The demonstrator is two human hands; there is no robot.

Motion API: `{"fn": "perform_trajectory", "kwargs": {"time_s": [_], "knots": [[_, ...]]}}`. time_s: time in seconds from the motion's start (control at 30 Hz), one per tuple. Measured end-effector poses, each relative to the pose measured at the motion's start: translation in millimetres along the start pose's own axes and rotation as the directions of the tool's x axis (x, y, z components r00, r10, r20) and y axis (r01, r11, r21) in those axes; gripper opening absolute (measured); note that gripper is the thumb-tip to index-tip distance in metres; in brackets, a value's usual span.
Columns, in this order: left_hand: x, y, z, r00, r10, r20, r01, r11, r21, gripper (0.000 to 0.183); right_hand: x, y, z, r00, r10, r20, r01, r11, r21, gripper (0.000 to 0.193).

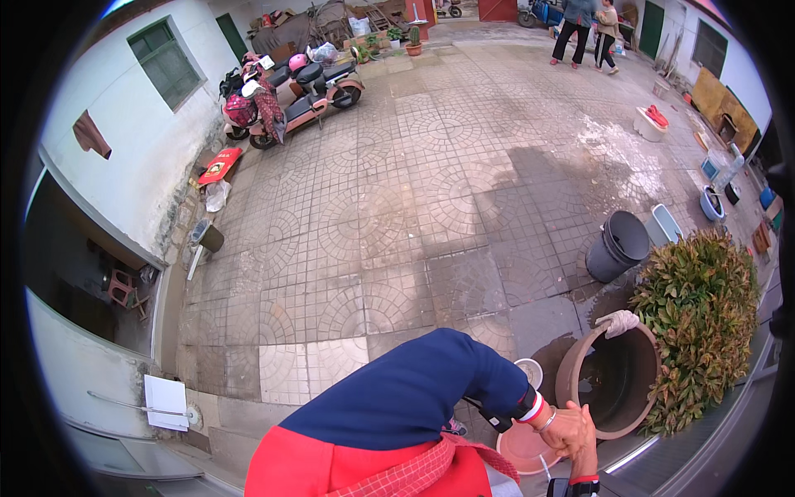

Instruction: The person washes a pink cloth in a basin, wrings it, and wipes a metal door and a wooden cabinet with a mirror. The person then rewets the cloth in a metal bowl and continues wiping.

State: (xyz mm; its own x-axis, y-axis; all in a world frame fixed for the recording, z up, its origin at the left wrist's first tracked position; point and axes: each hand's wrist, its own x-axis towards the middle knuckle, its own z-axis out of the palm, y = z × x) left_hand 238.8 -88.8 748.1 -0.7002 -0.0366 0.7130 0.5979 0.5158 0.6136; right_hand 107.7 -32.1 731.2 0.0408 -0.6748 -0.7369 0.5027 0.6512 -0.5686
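My left hand [560, 431] and my right hand [586, 454] are clasped together at the lower right, fingers closed against each other. Both wrists wear dark bands; a bracelet circles the left one. Under and beside the hands is a round pink basin [515, 447], partly covered by them. A thin white strip [544, 465] shows just below the hands; what it is I cannot make out. Right beside them stands a large brown clay vat [571, 369] with dark liquid inside and a pale cloth [617, 323] over its rim. A small white bowl [537, 374] sits against the vat.
A leafy bush [700, 323] grows right of the vat. Beyond stand a dark bucket [604, 261] and a pale blue tub [664, 225]. Scooters [302, 99] are parked far left on the paved yard [348, 248]. Two people [584, 37] are at the far right.
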Motion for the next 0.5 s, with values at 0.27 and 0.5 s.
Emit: {"fn": "perform_trajectory", "kwargs": {"time_s": [0.27,0.5], "knots": [[-105,29,-240,0.353,-0.676,-0.646,0.269,0.735,-0.623,0.015,36,-71,218,0.929,-0.044,0.366,0.139,0.961,-0.239,0.036],[-264,140,-379,0.123,-0.740,-0.662,0.228,0.670,-0.707,0.016,114,-88,455,0.849,-0.176,0.498,0.492,0.607,-0.624,0.019]]}}
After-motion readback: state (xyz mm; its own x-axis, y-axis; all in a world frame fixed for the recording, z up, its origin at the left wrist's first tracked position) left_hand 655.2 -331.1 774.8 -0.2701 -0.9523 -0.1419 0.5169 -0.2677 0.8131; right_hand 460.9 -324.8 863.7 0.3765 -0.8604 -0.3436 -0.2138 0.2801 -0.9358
